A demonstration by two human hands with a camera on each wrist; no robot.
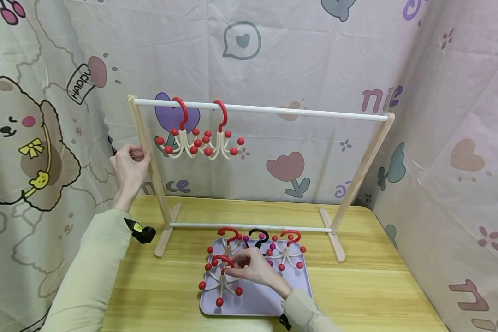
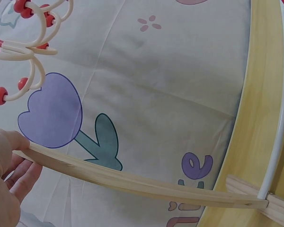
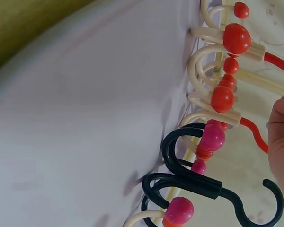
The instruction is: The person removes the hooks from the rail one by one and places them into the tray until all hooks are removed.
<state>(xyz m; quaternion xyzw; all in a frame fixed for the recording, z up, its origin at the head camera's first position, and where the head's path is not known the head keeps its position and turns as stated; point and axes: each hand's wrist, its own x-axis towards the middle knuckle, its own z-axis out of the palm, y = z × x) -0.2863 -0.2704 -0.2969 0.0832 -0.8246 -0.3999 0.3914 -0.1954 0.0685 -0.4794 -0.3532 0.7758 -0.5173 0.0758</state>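
Observation:
My left hand [image 1: 130, 168] holds the left upright [image 2: 123, 181] of a wooden rack, thumb and fingers on either side of it. Over at the lilac tray [image 1: 265, 304], my right hand [image 1: 255, 267] pinches the red hook of the front-left octopus-shaped hanger [image 1: 222, 279], which has cream arms tipped with red balls. Behind it on the tray stand another red-hooked hanger [image 1: 228, 248], a black one with magenta balls [image 3: 196, 184], and a third red-hooked one [image 1: 287, 249] to the right. My right fingertips are partly cut off in the right wrist view.
Two red-hooked hangers, a left one [image 1: 183, 133] and a right one [image 1: 220, 133], hang from the left part of the rack's white top rod [image 1: 294, 111]. A lower white rod [image 1: 249, 226] crosses behind the tray. Printed curtains [image 1: 249, 60] surround the wooden table [image 1: 357, 286].

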